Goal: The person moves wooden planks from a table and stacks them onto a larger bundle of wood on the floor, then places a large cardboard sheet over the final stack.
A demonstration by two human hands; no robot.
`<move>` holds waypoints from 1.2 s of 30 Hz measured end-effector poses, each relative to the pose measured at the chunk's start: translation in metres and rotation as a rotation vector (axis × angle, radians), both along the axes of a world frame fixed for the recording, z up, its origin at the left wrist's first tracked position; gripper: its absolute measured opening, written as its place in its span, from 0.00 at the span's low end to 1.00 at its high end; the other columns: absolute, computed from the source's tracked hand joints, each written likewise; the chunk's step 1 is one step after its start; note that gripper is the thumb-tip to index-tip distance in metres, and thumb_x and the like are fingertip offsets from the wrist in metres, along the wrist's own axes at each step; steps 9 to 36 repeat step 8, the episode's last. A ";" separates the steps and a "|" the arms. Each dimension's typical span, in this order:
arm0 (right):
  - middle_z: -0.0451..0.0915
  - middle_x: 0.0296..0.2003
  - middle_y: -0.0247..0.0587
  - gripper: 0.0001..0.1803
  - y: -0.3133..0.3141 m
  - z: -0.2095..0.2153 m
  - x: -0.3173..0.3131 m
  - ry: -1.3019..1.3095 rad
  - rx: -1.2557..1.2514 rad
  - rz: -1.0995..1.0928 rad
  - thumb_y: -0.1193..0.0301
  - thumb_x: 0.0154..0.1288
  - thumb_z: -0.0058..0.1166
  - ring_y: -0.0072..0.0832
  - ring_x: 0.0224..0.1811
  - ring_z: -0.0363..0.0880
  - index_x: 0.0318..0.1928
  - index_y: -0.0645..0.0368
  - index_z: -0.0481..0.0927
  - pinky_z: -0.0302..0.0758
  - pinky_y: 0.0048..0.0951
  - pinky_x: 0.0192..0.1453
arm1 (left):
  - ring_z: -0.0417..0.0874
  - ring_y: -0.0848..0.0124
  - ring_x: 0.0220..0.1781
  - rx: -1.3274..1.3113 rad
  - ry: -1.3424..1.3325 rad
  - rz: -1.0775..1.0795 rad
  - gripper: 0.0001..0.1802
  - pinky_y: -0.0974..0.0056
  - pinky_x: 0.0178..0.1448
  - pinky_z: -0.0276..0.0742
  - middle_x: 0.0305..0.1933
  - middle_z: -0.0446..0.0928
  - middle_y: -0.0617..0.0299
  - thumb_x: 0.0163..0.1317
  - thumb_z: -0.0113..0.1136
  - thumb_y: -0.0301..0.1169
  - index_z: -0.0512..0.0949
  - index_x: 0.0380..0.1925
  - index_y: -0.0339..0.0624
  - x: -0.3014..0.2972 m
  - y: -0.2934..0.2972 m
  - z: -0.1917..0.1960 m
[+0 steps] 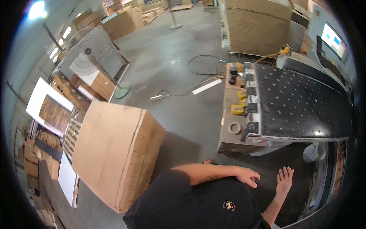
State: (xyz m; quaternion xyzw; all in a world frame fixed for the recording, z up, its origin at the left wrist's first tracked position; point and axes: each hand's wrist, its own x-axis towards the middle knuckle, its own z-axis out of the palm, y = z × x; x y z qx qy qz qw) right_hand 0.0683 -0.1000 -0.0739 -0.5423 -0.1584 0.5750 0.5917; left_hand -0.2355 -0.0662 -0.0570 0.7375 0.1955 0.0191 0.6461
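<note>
My left hand (248, 176) reaches across in front of my black shirt, its fingers loosely bent and apart, with nothing seen in it. To its right, my right hand (284, 179) is raised with the fingers spread and holds nothing. Neither hand touches anything. Closest to them is a machine table with a black top (305, 103) dotted with small studs. Along its left side runs a wooden ledge (228, 131) bearing a roll of tape (235, 128), yellow blocks (237, 109) and a dark bottle (233, 74).
A large cardboard box (110, 149) stands at my left. Cables (183, 91) and a white strip (207, 87) lie on the grey floor. Stacked panels (95, 57) lean at the far left. A tall cardboard stack (259, 26) and a lit screen (333, 41) are behind the machine.
</note>
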 end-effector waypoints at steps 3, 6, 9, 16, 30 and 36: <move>0.76 0.53 0.37 0.28 0.009 0.011 0.018 0.045 0.022 -0.064 0.48 0.73 0.46 0.33 0.54 0.75 0.61 0.55 0.71 0.69 0.34 0.57 | 0.80 0.60 0.54 -0.056 0.009 -0.222 0.40 0.59 0.57 0.74 0.55 0.79 0.49 0.65 0.58 0.52 0.61 0.65 0.34 0.042 0.027 0.015; 0.75 0.56 0.41 0.27 0.022 0.016 0.037 0.054 0.055 -0.036 0.50 0.73 0.45 0.34 0.55 0.74 0.61 0.57 0.70 0.71 0.34 0.57 | 0.78 0.63 0.57 -0.134 -0.022 -0.381 0.37 0.61 0.59 0.73 0.57 0.78 0.49 0.67 0.58 0.49 0.61 0.66 0.34 0.082 0.047 0.013; 0.73 0.59 0.42 0.27 0.034 0.018 0.066 0.043 0.112 -0.010 0.50 0.73 0.44 0.38 0.59 0.74 0.61 0.56 0.71 0.71 0.35 0.57 | 0.75 0.59 0.63 -0.189 -0.020 -0.500 0.39 0.60 0.64 0.70 0.63 0.73 0.47 0.66 0.58 0.51 0.60 0.68 0.38 0.117 0.060 0.020; 0.73 0.59 0.42 0.27 0.034 0.018 0.066 0.043 0.112 -0.010 0.50 0.73 0.44 0.38 0.59 0.74 0.61 0.56 0.71 0.71 0.35 0.57 | 0.75 0.59 0.63 -0.189 -0.020 -0.500 0.39 0.60 0.64 0.70 0.63 0.73 0.47 0.66 0.58 0.51 0.60 0.68 0.38 0.117 0.060 0.020; 0.73 0.59 0.42 0.27 0.034 0.018 0.066 0.043 0.112 -0.010 0.50 0.73 0.44 0.38 0.59 0.74 0.61 0.56 0.71 0.71 0.35 0.57 | 0.75 0.59 0.63 -0.189 -0.020 -0.500 0.39 0.60 0.64 0.70 0.63 0.73 0.47 0.66 0.58 0.51 0.60 0.68 0.38 0.117 0.060 0.020; 0.73 0.59 0.42 0.27 0.034 0.018 0.066 0.043 0.112 -0.010 0.50 0.73 0.44 0.38 0.59 0.74 0.61 0.56 0.71 0.71 0.35 0.57 | 0.75 0.59 0.63 -0.189 -0.020 -0.500 0.39 0.60 0.64 0.70 0.63 0.73 0.47 0.66 0.58 0.51 0.60 0.68 0.38 0.117 0.060 0.020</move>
